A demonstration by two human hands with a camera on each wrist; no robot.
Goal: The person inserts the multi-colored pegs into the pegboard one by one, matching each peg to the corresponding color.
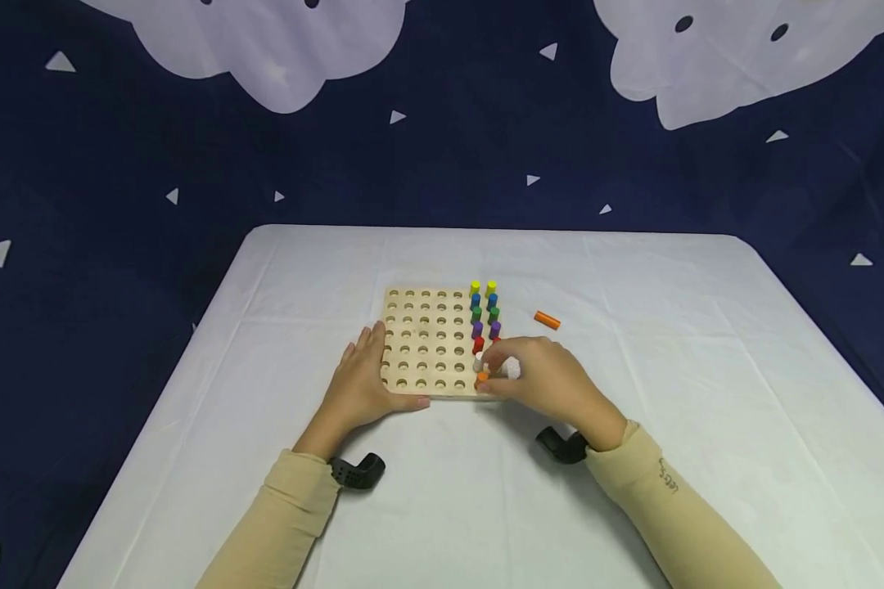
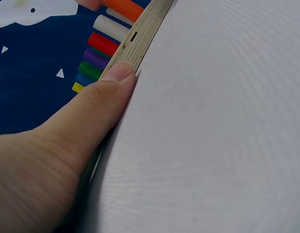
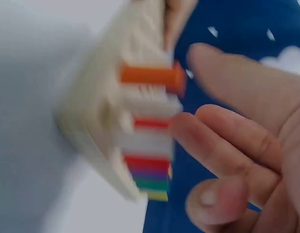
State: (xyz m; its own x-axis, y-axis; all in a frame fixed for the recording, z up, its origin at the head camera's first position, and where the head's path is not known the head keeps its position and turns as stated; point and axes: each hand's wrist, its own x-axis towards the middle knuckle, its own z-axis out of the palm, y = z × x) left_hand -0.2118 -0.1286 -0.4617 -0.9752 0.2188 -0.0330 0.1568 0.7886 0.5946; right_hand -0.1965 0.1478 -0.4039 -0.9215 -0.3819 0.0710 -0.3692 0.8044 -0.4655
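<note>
A square wooden pegboard (image 1: pixel 425 343) with rows of round holes lies on the table. Coloured pegs stand in its two rightmost columns: yellow, blue, green, purple, red, white, with an orange peg (image 1: pixel 482 379) at the near end of the inner column. My left hand (image 1: pixel 361 380) steadies the board's near left corner, fingers along the left side and thumb against the front edge. Over the near right corner is my right hand (image 1: pixel 548 384). Its fingers (image 3: pixel 208 141) are spread apart beside the orange and white pegs (image 3: pixel 145 143), with nothing seen between them.
One loose orange peg (image 1: pixel 547 320) lies on the white-covered table (image 1: pixel 633 327), right of the board. A dark blue backdrop (image 1: pixel 464 147) with clouds and triangles hangs behind the table. Black wrist cameras (image 1: pixel 358 472) sit on both wrists.
</note>
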